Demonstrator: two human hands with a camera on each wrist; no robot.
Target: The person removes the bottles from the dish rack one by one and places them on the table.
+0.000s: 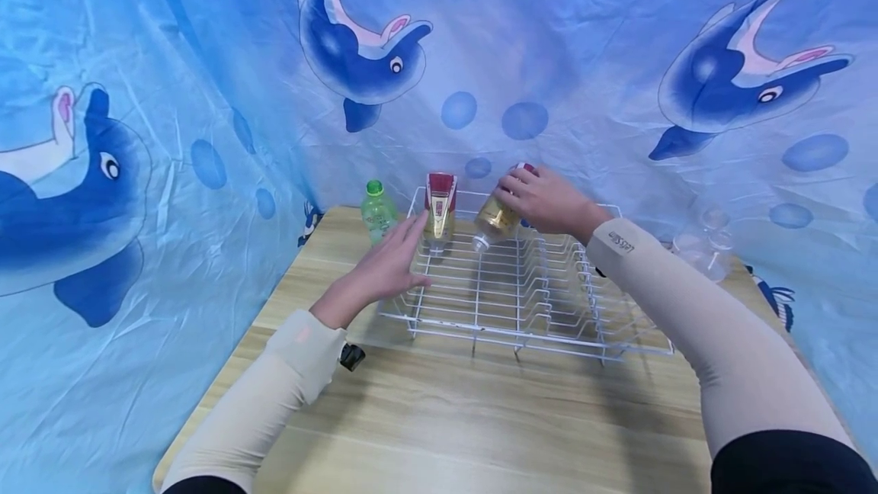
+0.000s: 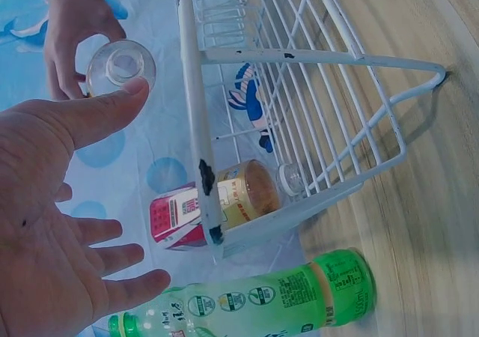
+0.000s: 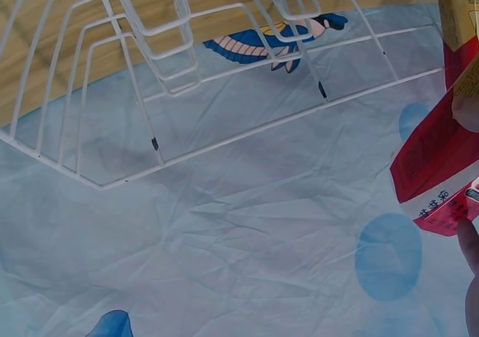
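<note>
My right hand (image 1: 554, 203) grips a clear bottle (image 1: 497, 219) with a red and gold label, tilted with its neck pointing down over the white wire dish rack (image 2: 196, 112). In the right wrist view only the bottle's red end and some fingertips show at the right edge. A similar red and gold bottle (image 1: 440, 208) stands neck down in the rack's back left corner. Spread beside the rack's left side, my left hand (image 1: 384, 269) holds nothing. A green bottle (image 2: 277, 296) stands upright by that hand, outside the rack.
Clear empty bottles (image 1: 713, 246) stand behind the rack's right end. The rack's plate slots (image 1: 542, 280) run down its middle and right. A blue dolphin-print curtain (image 1: 480, 44) hangs close behind the wooden table (image 1: 439, 425).
</note>
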